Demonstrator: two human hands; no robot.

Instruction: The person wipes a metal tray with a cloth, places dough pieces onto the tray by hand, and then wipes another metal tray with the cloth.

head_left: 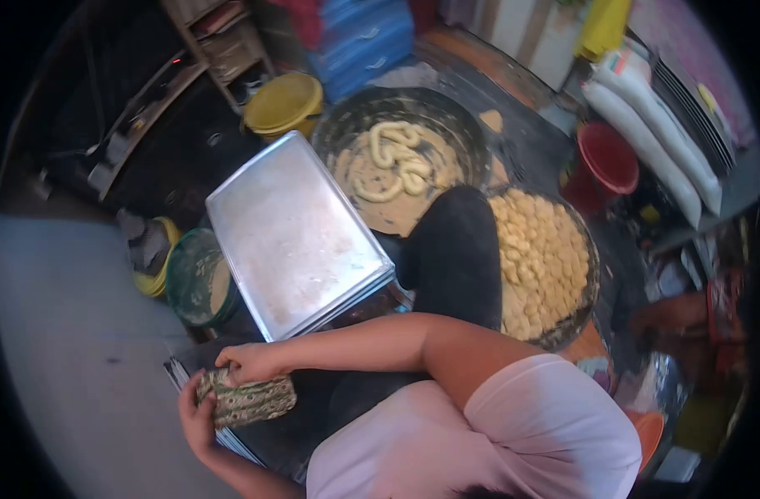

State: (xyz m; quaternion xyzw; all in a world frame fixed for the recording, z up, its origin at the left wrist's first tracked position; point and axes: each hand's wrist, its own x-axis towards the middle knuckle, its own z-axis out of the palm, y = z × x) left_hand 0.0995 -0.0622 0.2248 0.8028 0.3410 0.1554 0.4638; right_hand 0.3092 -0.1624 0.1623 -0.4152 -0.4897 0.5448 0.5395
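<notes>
At the lower left, my left hand is closed on the left end of a green and cream patterned, soft-looking item. My right hand reaches across to the top of the same item, its fingers curled at the upper edge; the fingertips are partly hidden there. The item lies over a dark surface beside the edges of thin stacked sheets. Just above my right forearm is a stack of shiny metal trays, the top one bare.
A wide dark basin holds ropes of dough in flour. Another round pan is full of small dough pieces. Around them are a green bucket, a yellow lidded bucket, a red bucket and blue drawers.
</notes>
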